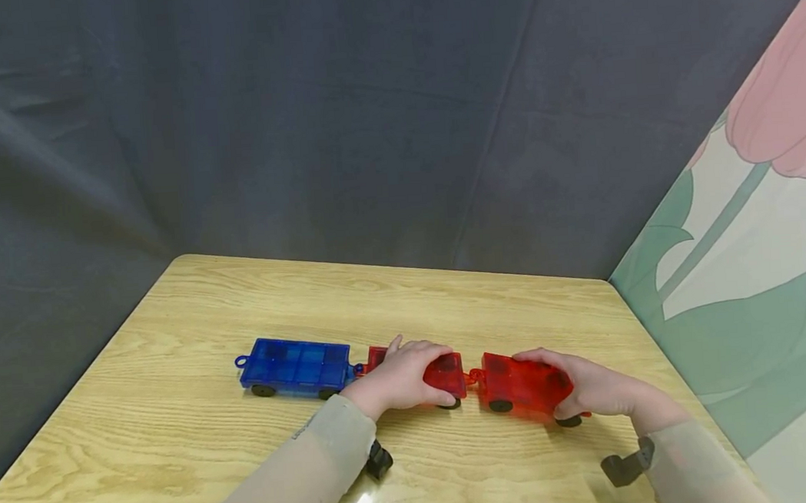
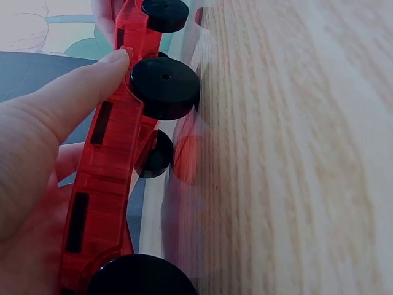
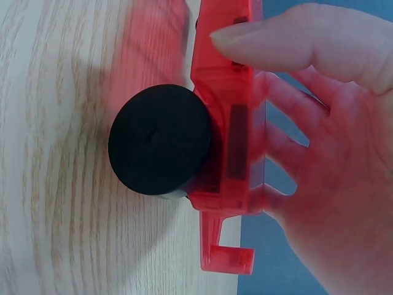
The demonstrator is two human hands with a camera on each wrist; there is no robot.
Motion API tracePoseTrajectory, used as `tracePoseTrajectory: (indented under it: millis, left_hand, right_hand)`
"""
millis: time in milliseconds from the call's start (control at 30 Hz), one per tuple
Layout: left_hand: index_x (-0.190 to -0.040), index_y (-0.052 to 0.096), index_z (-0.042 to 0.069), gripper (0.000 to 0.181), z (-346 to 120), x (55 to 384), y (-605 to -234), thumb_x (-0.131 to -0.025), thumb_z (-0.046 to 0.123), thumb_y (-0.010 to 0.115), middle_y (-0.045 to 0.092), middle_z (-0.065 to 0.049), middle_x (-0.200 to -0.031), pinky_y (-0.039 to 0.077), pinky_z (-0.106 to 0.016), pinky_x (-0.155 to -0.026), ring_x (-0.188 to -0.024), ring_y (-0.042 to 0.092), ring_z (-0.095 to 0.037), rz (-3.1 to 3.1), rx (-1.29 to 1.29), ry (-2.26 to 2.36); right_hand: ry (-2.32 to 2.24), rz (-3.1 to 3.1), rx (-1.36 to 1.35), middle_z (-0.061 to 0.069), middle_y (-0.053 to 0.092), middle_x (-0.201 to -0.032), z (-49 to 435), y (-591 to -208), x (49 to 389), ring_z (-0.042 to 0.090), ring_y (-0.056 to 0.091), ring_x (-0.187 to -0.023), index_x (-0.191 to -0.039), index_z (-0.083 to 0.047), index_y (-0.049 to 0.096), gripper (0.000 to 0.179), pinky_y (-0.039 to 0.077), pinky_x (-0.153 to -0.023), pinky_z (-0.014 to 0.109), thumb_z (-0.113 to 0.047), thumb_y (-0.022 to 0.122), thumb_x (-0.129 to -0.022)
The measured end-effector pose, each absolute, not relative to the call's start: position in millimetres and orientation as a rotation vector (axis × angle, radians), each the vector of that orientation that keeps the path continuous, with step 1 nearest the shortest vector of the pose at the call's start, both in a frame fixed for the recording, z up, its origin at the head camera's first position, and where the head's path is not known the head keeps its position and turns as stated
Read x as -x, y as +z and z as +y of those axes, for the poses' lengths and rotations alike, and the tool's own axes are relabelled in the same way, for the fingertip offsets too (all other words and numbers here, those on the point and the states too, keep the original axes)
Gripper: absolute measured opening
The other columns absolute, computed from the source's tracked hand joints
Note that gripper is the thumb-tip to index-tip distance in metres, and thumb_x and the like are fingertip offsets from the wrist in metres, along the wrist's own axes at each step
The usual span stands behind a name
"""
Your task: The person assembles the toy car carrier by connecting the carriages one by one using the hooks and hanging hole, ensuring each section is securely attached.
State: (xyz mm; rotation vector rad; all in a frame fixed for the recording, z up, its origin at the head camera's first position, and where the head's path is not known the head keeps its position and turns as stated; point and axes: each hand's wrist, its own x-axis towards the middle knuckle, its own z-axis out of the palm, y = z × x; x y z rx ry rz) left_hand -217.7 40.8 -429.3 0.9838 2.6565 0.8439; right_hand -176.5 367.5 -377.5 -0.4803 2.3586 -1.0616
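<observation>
Three translucent toy train cars with black wheels stand in a row on the wooden table. My left hand [image 1: 408, 376] grips the middle red car [image 2: 101, 175] from above, its thumb on the near side by a wheel. At the right end, my right hand [image 1: 594, 384] holds the other red car [image 1: 522, 383] by its sides, with thumb and fingers on opposite faces. A red hook-and-ring link [image 1: 476, 375] lies between the two red cars. The blue car [image 1: 295, 364] sits at the left end, its coupling close against the middle car. A red hook [image 3: 227, 258] sticks out of the right car's free end.
The wooden table [image 1: 179, 450] reaches back to a dark curtain [image 1: 368, 130]. At the right stands a panel with a tulip print [image 1: 726, 324]. Black wrist cameras are strapped below both hands.
</observation>
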Motion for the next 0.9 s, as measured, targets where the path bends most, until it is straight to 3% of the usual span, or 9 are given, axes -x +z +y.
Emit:
tracePoseTrajectory:
  millis: [900]
  left_hand:
    - [-0.146, 0.049, 0.026, 0.077, 41.2, 217.2, -427.8, -0.080, 0.055, 0.077, 0.048, 0.005, -0.145, 0.003, -0.052, -0.117, -0.137, 0.039, -0.019, 2.657, -0.976, 0.839]
  right_hand:
    - [-0.988, 2.379, 0.523, 0.019, 0.040, -0.143, 367.4, -379.1, 185.0, 0.040, 0.039, -0.117, -0.148, -0.015, 0.043, 0.092, 0.048, -0.085, 0.047, 0.008, 0.079, -0.066]
